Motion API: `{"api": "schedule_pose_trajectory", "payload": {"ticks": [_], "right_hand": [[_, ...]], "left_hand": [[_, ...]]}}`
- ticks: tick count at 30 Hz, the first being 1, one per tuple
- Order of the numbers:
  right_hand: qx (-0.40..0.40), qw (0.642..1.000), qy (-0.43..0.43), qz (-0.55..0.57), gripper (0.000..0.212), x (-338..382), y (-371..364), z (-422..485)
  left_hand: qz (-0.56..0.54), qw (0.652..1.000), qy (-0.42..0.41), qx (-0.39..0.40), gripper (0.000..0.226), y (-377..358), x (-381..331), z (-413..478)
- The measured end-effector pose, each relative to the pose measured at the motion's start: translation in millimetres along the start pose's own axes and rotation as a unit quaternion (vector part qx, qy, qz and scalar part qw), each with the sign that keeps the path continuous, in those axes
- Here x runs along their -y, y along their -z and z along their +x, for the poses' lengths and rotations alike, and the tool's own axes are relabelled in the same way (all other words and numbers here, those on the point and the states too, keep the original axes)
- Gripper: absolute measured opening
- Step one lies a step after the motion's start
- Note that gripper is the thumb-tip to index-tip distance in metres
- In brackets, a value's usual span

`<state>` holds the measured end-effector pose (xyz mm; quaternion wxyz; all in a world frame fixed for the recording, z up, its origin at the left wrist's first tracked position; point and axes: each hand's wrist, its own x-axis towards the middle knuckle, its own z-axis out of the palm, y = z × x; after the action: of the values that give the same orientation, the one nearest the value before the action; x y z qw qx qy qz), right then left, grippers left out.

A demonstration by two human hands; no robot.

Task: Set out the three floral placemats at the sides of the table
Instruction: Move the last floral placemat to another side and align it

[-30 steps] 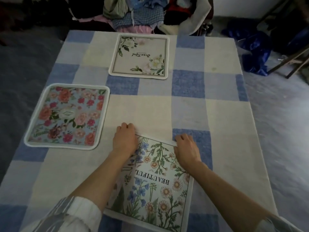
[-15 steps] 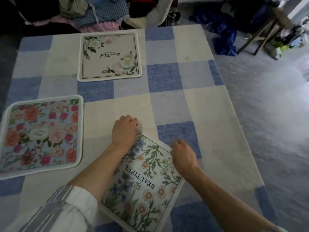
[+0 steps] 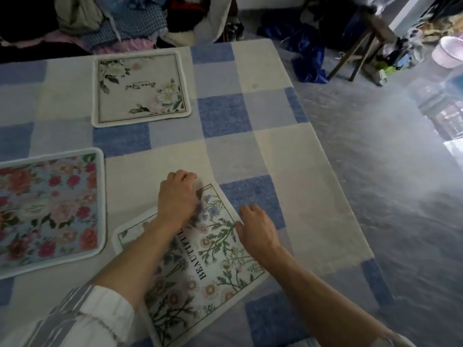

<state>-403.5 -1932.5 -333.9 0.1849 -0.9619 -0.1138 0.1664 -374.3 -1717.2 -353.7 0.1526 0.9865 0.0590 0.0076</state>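
Three floral placemats lie on the blue-and-cream checked table (image 3: 288, 156). A cream mat with white flowers (image 3: 140, 88) sits at the far side. At the left lies a blue mat with red and pink roses (image 3: 47, 209). The near mat, printed with wildflowers and "BEAUTIFUL" (image 3: 200, 266), lies skewed, its far corner pointing away. My left hand (image 3: 178, 196) grips that far corner. My right hand (image 3: 255, 229) rests on the mat's right edge, fingers curled over it. My left forearm hides part of the mat.
A heap of clothes (image 3: 120, 21) rises beyond the table's far edge. Right of the table is grey floor (image 3: 390, 186) with blue cloth (image 3: 308, 58), a wooden stool (image 3: 360, 51) and a pale basin (image 3: 448, 53).
The wildflower mat has turned clockwise, its far corner swinging right under both hands. My view has shifted right, so the other two mats sit further left in frame.
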Motion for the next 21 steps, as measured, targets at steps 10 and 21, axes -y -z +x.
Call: {"api": "schedule_pose_trajectory", "payload": {"ticks": [10, 21], "right_hand": [[0.055, 0.975, 0.211, -0.039, 0.04, 78.0, -25.5, 51.2], [0.05, 0.964, 0.238, -0.103, 0.045, 85.6, -39.2, 88.1]], "left_hand": [[0.036, 0.986, 0.158, 0.04, 0.022, 15.2, 80.5, -95.4], [0.064, 0.977, 0.187, 0.085, 0.026, 19.8, 97.3, -83.4]]}}
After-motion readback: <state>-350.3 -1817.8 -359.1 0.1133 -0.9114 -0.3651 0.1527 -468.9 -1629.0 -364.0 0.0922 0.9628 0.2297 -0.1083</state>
